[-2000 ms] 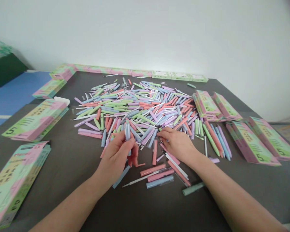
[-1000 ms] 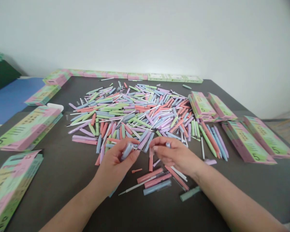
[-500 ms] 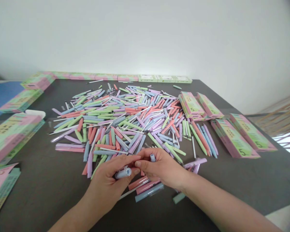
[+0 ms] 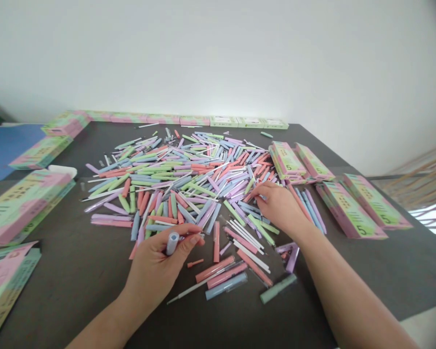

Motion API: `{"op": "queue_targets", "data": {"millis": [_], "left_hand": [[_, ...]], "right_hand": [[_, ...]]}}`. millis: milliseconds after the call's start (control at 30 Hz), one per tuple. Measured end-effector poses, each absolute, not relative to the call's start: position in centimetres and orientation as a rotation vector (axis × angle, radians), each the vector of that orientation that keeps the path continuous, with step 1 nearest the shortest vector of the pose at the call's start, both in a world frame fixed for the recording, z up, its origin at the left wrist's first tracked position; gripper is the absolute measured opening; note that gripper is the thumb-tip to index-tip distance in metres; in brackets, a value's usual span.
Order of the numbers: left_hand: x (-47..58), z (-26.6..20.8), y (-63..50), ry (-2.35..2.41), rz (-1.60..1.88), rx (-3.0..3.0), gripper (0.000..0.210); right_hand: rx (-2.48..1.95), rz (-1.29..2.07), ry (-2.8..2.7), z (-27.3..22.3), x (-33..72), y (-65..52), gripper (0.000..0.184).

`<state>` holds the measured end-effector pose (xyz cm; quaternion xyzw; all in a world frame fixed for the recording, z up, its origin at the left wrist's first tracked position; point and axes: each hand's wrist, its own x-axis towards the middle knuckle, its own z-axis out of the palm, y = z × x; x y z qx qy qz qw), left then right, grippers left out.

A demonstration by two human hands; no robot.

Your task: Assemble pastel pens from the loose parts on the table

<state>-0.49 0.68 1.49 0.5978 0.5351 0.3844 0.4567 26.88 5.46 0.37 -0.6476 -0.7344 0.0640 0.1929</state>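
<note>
My left hand [image 4: 163,261] is closed around a light blue pen barrel [image 4: 172,243], its open end facing up toward me. A small clear-and-dark piece shows at the pinched fingertips. My right hand [image 4: 278,206] is over the right side of a large pile of pen parts [image 4: 174,167], fingers bent together beside a coral piece; what they pinch is mostly hidden. Between my hands lie white refills [image 4: 245,232], coral barrels [image 4: 216,242] and a small coral part [image 4: 195,263]. Closer to me are a blue cap [image 4: 226,286] and a green cap [image 4: 278,289].
Pink-and-green pen boxes [image 4: 352,211] stand at the right, beside a row of finished-looking pens [image 4: 314,211]. More boxes line the back edge [image 4: 194,120] and the left side [image 4: 25,203]. A white wall [image 4: 218,58] rises behind the dark table [image 4: 94,291].
My right hand has parted from my left and moved up and right to the pile; the blue piece in it no longer shows. My left hand has shifted slightly left, still holding the blue barrel.
</note>
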Motion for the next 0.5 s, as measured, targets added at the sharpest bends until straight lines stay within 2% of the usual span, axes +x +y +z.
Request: {"op": "queue_targets", "data": {"millis": [167, 500], "left_hand": [[-0.4, 1.7, 0.6, 1.311, 0.958, 1.433, 0.020], [-1.0, 1.6, 1.0, 1.135, 0.897, 1.445, 0.016]], "right_hand": [[-1.985, 0.149, -2.277, -0.4, 27.7, 5.7, 0.032], [-2.021, 0.062, -2.363, -1.2, 28.0, 6.1, 0.028]]}}
